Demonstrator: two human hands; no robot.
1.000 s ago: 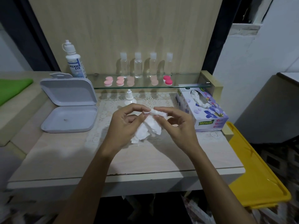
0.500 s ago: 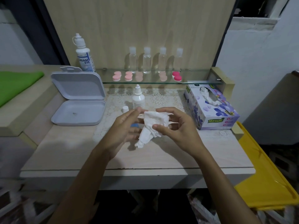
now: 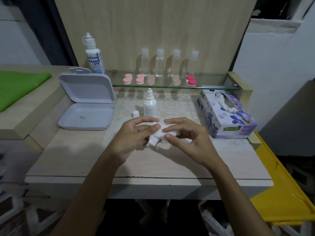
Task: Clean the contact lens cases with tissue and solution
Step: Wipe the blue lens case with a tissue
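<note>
**A:** Where are your hands, and what do they hold?

**B:** Both meet over the middle of the table. Your left hand grips a crumpled white tissue, fingers curled round the wad with the thumb on top. Your right hand pinches the same wad from the other side. I judge you bunch it small so a fingertip can press it into a case well — though no case shows inside the tissue, so whether you are wiping one I cannot tell.

**A:** And the cases themselves?

**B:** Five contact lens cases lie in a row on the glass shelf at the back, well apart from your hands: two light pink, two pale, one bright pink at the right end. Lined up like that, you can take them one at a time.

**A:** The solution?

**B:** A small dropper bottle stands upright just behind your hands with its cap off, set beside it — ready to use, I'd say. A larger bottle stands at the shelf's left end, capped.

**A:** Spare tissue?

**B:** The tissue box sits to your right with a sheet poking up, near your right hand.
</note>
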